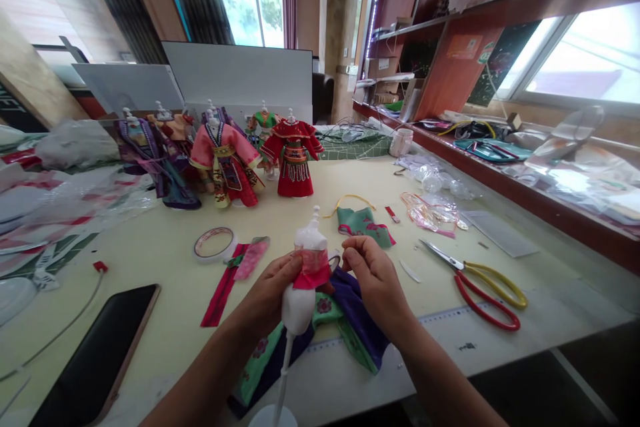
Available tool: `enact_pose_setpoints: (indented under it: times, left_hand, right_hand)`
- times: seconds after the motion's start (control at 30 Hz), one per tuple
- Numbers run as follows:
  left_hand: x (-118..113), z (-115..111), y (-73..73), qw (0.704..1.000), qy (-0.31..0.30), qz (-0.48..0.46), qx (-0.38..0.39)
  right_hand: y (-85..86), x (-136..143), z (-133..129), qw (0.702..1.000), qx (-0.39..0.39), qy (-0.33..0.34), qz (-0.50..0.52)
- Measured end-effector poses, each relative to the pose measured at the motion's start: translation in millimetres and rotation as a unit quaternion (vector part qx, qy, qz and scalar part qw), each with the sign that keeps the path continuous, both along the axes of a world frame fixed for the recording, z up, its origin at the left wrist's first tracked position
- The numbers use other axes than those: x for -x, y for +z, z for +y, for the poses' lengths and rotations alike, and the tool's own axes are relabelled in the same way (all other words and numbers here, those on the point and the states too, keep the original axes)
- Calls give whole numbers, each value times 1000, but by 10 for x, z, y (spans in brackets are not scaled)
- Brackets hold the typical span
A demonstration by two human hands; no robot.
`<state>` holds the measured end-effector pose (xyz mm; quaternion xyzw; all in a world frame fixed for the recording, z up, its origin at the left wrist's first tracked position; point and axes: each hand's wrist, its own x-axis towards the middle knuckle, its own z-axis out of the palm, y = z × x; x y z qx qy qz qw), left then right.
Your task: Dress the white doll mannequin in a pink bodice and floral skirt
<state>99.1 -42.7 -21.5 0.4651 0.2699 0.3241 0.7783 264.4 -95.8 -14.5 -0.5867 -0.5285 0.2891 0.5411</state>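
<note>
"What's the left hand (277, 280) doing?"
"It's clasped round the mannequin (299, 310), thumb on the pink cloth (313, 269) wrapping its chest."
"And the right hand (376, 278)?"
"Raised just beside the cloth, fingers bent toward the thumb; I can't tell whether they pinch anything."
"Where's the mannequin, then?"
"Between the hands, on a white stand (287, 357), nearer than the row of dressed figures."
"What's round it?"
"A green and purple garment (357, 297) behind the stand, scissors (456, 264) to the right, tape (216, 258) and a phone (97, 353) to the left."
</note>
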Motion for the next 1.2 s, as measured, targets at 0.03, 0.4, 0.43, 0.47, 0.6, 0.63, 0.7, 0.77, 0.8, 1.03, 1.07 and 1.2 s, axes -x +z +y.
enact_pose_setpoints:
  times: [0.03,0.4,0.43,0.47,0.6,0.63,0.7,0.77,0.8,1.03,1.07,1.2]
  left_hand:
    - [4,2,1,1000,1,3,2]
    - [24,7,-63,999,14,28,-14]
    - [32,12,-73,999,14,30,-15]
    - [39,17,-80,999,14,31,-16]
    - [48,36,-93,999,18,34,-16]
    - [45,39,-95,999,16,35,-16]
    - [35,45,-98,999,6,31,-17]
    - [25,51,-92,1000,-2,25,-16]
    - [22,55,-84,1000,-4,23,-16]
    - [15,78,25,998,5,44,-44]
    - [9,78,35,998,5,49,-48]
    - [-19,75,47,997,-2,55,-57]
  right_hand:
    - [5,-11,-3,1000,2,-1,9]
    - [125,-92,10,998,21,51,14]
    - [135,-85,14,998,26,54,15]
    - [144,-76,16,998,30,56,15]
    - [145,-42,8,999,30,44,4]
    - [139,-38,4,999,27,38,-2]
    - [123,-40,-1,999,20,26,-13]
    - [108,-53,-1,1000,13,18,-19]
    - [103,-62,1,1000,10,15,-19]
    - [89,-120,-16,1000,10,5,-17]
    - [85,-125,-21,1000,14,5,-21]
    - [66,-150,-33,998,22,1,-56]
